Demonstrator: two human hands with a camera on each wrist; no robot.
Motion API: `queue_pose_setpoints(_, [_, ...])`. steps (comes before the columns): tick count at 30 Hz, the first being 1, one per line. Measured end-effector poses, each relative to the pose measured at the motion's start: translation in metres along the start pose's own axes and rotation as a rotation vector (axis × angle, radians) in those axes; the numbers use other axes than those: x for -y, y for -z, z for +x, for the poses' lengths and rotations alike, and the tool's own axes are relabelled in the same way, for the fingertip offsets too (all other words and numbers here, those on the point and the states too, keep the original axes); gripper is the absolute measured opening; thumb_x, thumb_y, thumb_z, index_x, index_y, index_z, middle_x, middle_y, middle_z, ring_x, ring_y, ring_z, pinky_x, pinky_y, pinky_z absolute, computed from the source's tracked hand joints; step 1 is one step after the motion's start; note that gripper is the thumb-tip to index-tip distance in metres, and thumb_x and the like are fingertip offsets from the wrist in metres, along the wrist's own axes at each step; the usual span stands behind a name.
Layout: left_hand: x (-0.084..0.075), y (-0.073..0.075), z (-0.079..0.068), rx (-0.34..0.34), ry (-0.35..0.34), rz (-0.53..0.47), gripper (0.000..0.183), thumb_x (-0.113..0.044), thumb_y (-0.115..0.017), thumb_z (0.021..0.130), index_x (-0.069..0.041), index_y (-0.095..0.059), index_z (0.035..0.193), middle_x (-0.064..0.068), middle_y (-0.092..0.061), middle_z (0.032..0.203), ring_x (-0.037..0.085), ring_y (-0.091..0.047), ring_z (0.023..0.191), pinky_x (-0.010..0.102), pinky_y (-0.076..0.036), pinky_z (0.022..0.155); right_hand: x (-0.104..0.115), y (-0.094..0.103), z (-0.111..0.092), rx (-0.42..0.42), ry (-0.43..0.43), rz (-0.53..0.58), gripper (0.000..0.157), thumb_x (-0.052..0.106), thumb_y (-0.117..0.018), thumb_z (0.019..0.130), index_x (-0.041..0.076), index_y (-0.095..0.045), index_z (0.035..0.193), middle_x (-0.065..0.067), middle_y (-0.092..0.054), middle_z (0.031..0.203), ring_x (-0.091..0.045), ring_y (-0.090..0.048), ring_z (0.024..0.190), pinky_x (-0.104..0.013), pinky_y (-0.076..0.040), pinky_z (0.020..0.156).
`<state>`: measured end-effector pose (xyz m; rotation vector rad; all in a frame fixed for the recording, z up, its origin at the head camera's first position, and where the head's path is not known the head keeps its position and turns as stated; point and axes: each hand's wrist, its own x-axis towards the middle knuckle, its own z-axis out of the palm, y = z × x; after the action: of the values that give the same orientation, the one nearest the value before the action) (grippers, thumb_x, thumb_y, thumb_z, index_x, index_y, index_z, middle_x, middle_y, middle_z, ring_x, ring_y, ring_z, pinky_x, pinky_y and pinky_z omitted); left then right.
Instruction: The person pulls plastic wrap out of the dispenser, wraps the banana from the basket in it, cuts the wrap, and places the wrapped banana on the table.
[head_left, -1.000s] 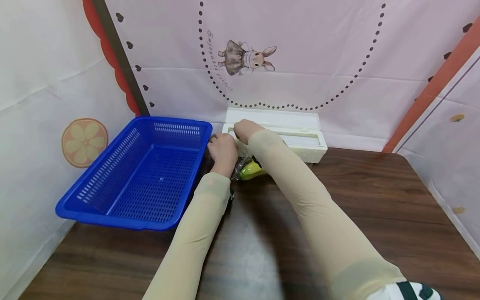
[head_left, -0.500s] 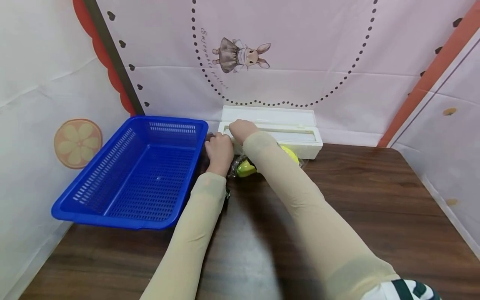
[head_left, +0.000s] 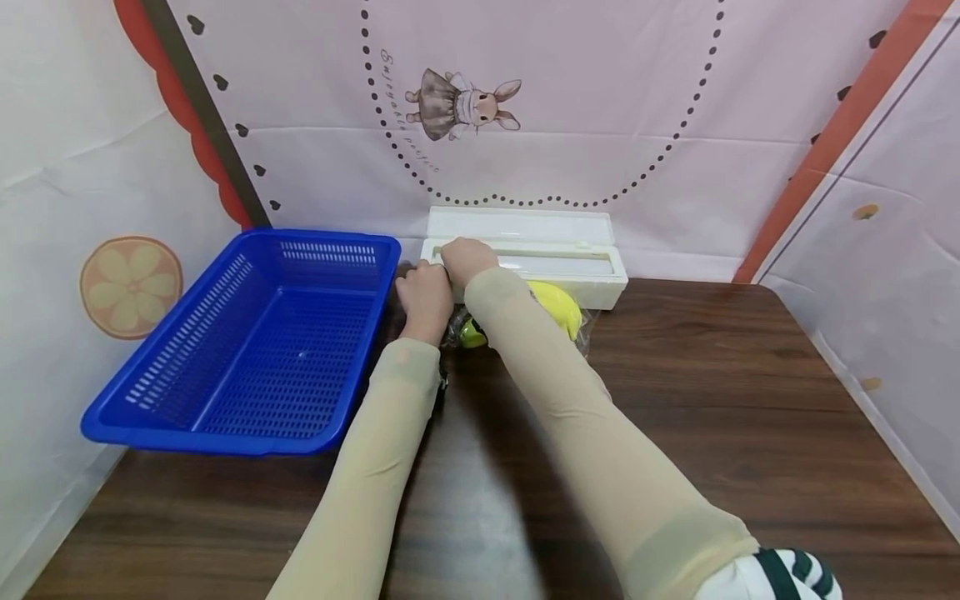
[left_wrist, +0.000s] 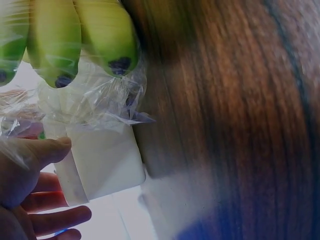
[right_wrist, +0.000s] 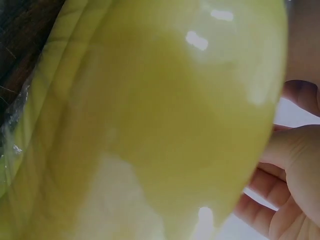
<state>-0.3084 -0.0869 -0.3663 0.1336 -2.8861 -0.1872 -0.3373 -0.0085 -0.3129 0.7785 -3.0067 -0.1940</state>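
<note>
Centrally, a bunch of bananas (head_left: pixel 558 308) in clear film (left_wrist: pixel 112 102) lies on the near side of the fingers, partly hidden by the right forearm; 3 green, dark-tipped ends show near the left thumb. Just behind the bananas, at the fingers, stands a white box (head_left: pixel 592 293), lid raised. The left hand (head_left: pixel 425 298) appears to grip its left end, thumb on 1 side, fingers on the other. Just beside it, the right hand (head_left: pixel 467 257) bends over the box top; its fingertips are hidden, so whether they hold anything cannot be told. The step in hand seems to be parting film at the box; the next move likely calls for a steady left grip while the right fingers free it. Left of the fingers, a blue basket (head_left: pixel 195 439) stands on a dark wooden table (head_left: pixel 712 417).
</note>
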Motion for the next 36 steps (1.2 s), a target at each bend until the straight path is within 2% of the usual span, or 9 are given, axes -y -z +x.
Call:
queue_pose_setpoints(8, [-0.001, -0.001, 0.0, 0.016, 0.0, 0.019, 0.023, -0.019, -0.049, 0.097, -0.012, -0.069, 0.104, 0.011, -0.063, 0.102, 0.033, -0.062, 0.09, 0.048, -0.046, 0.084, -0.005, 0.005, 0.003, 0.043, 0.056, -0.03, 0.019, 0.008, -0.053, 0.092, 0.009, -0.067, 0.105, -0.008, -0.068, 0.111, -0.022, -0.065, 0.099, -0.035, -0.052, 0.088])
queue_pose_setpoints(14, [-0.004, 0.007, 0.0, 0.032, -0.003, 0.028, 0.023, -0.019, -0.049, 0.097, -0.012, -0.069, 0.107, 0.012, -0.063, 0.104, 0.033, -0.062, 0.092, 0.05, -0.046, 0.085, -0.012, 0.007, 0.013, 0.093, 0.07, -0.045, 0.022, 0.01, -0.058, 0.087, 0.009, -0.065, 0.108, -0.008, -0.067, 0.112, -0.022, -0.064, 0.1, -0.035, -0.051, 0.09])
queue_pose_setpoints(21, [-0.004, 0.012, 0.003, 0.054, 0.006, 0.063, 0.027, -0.016, -0.044, 0.099, -0.013, -0.069, 0.106, 0.011, -0.062, 0.104, 0.032, -0.062, 0.091, 0.048, -0.046, 0.085, -0.019, 0.014, 0.014, 0.144, 0.104, -0.033, 0.021, 0.007, -0.053, 0.093, 0.006, -0.063, 0.112, -0.01, -0.067, 0.112, -0.022, -0.064, 0.1, -0.033, -0.051, 0.09])
queue_pose_setpoints(23, [-0.004, 0.013, 0.004, 0.05, -0.002, 0.064, 0.028, -0.014, -0.042, 0.099, -0.012, -0.069, 0.105, 0.011, -0.062, 0.104, 0.032, -0.062, 0.091, 0.049, -0.046, 0.085, -0.026, 0.016, 0.01, 0.154, 0.086, -0.029, 0.019, 0.004, -0.052, 0.094, 0.006, -0.063, 0.109, -0.01, -0.067, 0.109, -0.022, -0.064, 0.098, -0.033, -0.052, 0.088])
queue_pose_setpoints(28, [-0.001, 0.011, 0.007, 0.045, -0.004, 0.086, 0.031, -0.012, -0.039, 0.1, -0.009, -0.069, 0.107, 0.014, -0.061, 0.105, 0.034, -0.061, 0.09, 0.051, -0.045, 0.085, -0.05, 0.017, 0.0, 0.2, -0.018, 0.004, 0.018, -0.001, -0.047, 0.093, 0.008, -0.062, 0.095, -0.006, -0.065, 0.097, -0.019, -0.06, 0.087, -0.031, -0.051, 0.084])
queue_pose_setpoints(32, [0.0, 0.007, 0.007, 0.045, 0.006, 0.098, 0.03, -0.012, -0.04, 0.1, -0.009, -0.069, 0.107, 0.015, -0.06, 0.103, 0.034, -0.061, 0.089, 0.05, -0.045, 0.084, -0.063, 0.015, -0.006, 0.202, -0.007, 0.075, 0.023, -0.004, -0.041, 0.09, 0.009, -0.058, 0.086, -0.006, -0.062, 0.089, -0.018, -0.055, 0.079, -0.03, -0.05, 0.079])
queue_pose_setpoints(36, [-0.004, 0.004, 0.006, 0.034, -0.021, 0.071, 0.028, -0.01, -0.042, 0.098, -0.007, -0.069, 0.106, 0.015, -0.061, 0.102, 0.034, -0.062, 0.089, 0.049, -0.046, 0.082, -0.072, 0.014, -0.014, 0.213, -0.021, 0.141, 0.021, -0.005, -0.045, 0.088, 0.009, -0.061, 0.09, -0.006, -0.064, 0.096, -0.019, -0.057, 0.083, -0.03, -0.05, 0.081])
